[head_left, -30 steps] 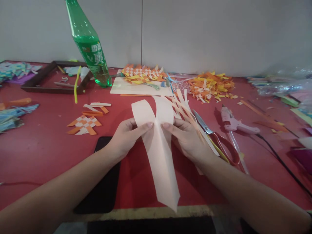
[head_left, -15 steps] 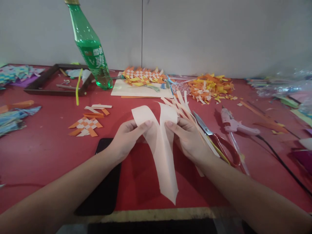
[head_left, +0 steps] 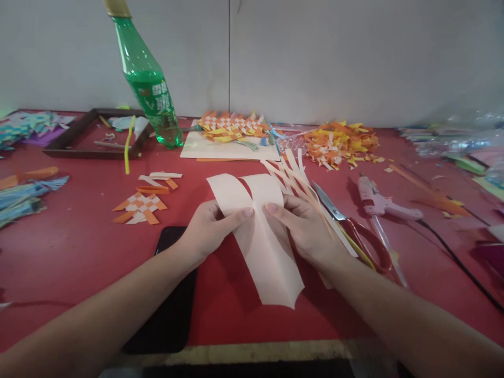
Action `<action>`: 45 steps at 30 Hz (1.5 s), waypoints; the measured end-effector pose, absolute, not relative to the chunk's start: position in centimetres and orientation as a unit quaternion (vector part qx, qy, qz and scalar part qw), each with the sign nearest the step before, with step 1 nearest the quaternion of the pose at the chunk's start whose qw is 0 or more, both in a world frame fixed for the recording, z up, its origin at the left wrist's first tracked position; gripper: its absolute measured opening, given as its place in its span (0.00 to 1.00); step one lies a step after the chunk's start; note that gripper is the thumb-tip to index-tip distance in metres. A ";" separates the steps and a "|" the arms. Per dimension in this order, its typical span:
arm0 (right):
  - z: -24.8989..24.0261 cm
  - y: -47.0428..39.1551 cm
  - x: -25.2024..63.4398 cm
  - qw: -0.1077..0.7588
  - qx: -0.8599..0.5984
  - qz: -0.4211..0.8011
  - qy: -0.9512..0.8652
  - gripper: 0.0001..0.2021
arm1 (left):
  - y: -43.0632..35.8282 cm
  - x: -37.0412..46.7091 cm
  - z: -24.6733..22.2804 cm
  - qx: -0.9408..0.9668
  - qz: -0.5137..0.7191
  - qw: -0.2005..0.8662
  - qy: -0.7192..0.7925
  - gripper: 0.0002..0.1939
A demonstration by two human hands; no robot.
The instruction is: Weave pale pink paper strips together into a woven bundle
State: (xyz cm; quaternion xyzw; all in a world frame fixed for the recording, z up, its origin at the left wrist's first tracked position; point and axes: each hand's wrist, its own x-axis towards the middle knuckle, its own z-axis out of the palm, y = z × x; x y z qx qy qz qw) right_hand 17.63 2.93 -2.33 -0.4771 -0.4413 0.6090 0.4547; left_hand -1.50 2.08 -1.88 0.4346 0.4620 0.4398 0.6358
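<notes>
A pale cream sheet of paper (head_left: 271,262) is held up over the red table, parted into two flaps at its far end and creased along the middle. My left hand (head_left: 216,226) pinches the left flap, thumb on top and fingers behind it. The right flap is pinched the same way by my right hand (head_left: 303,226). Both thumbs lie close to the split. Beyond my right hand are pale paper strips (head_left: 291,170), with red-handled scissors (head_left: 334,207) beside them. A small woven orange and white paper piece (head_left: 140,206) lies left of my left hand.
A black phone (head_left: 167,315) lies under my left forearm. The green bottle (head_left: 153,100) stands at the back left beside a dark frame (head_left: 59,152). A pink glue gun (head_left: 380,199) with its cord is on the right. Orange and yellow paper pieces (head_left: 338,142) are piled behind.
The split between the flaps has run further down the sheet. My thumbs have come closer together and slightly lower, and the sheet's near end has spread flatter and swung right.
</notes>
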 end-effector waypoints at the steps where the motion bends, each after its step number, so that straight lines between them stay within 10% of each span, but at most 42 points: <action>1: -2.2 2.9 17.6 0.454 -0.482 0.603 -0.444 0.12 | 2.1 -1.5 -1.9 0.429 0.442 0.639 0.462 0.15; 45: -2.4 2.6 17.5 0.462 -0.413 0.643 -0.451 0.09 | 1.7 -1.6 -1.3 0.543 0.336 0.640 0.428 0.15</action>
